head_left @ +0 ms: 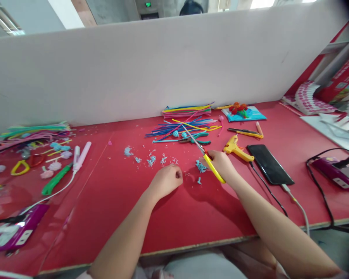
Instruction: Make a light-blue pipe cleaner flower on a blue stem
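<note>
We judge the step in hand to be trimming fuzzy blue material, caught between two cuts. Our right hand (221, 162) is wrapped around the yellow-handled scissors (214, 169), held over the middle of the tabletop (110, 217), with the blades slanting toward the back edge. How far the blades are parted we cannot tell. Our left hand (167, 180) is curled, fingers drawn in toward the thumb, low over the tabletop between its middle and the front edge; whether something small is pinched there we cannot tell.

A clump of blue clippings (200, 166) lies just beside the right hand, on the side toward the left hand. Finer fluff (151, 160) is strewn beyond the left hand, toward the left edge. Farther back, two light-blue balls (175, 133) lie near the teal-handled pliers (202, 135), in front of loose stems (159, 132) and a bundle (189, 112) along the back edge. Toward the right edge from the right hand, the yellow glue gun (235, 148) lies near the phone (270, 164).

As we read it, another cut calls for a piece held steady in the left hand, the scissors turned across it, and the fingertips well away from the blades.
</note>
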Demonstrator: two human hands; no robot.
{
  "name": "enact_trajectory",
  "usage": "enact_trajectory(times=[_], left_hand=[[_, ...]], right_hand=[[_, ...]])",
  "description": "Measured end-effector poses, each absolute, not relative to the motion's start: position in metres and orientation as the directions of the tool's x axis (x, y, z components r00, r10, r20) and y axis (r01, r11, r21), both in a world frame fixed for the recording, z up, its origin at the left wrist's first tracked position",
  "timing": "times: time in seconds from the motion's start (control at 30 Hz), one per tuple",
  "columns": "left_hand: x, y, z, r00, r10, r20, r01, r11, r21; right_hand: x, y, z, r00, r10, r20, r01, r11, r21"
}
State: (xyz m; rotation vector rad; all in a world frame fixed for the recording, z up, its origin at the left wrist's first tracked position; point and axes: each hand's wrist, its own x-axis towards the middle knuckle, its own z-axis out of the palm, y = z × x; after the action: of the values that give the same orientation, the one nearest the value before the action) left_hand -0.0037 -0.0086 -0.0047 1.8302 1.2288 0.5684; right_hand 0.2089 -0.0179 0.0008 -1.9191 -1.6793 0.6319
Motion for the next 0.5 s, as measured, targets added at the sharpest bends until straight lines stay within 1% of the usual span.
enact_trajectory(times=[0.1, 0.2, 0.33, 0.5], left_hand=[[0.003, -0.007, -0.002, 0.395, 0.909, -0.133, 0.384, -0.032, 0.923], [0.007, -0.006, -0.001, 0.407, 0.894, -0.188, 0.202, 0.112, 0.973], [0.006, -0.006, -0.001, 0.397, 0.896, -0.198, -0.011, 0.221, 0.975], [0.003, -0.005, -0.001, 0.414, 0.886, -0.207, -0.142, 0.287, 0.947]], right_hand=[[0.200, -0.022, 0.005, 0.042, 0.997, -0.069, 0.700, -0.078, -0.710], [0.189, -0.024, 0.015, -0.045, 0.991, -0.127, 0.641, -0.069, -0.765], [0.175, -0.022, 0.028, -0.094, 0.979, -0.182, 0.588, -0.093, -0.804], [0.162, -0.015, 0.022, -0.096, 0.977, -0.189, 0.535, -0.109, -0.837]])
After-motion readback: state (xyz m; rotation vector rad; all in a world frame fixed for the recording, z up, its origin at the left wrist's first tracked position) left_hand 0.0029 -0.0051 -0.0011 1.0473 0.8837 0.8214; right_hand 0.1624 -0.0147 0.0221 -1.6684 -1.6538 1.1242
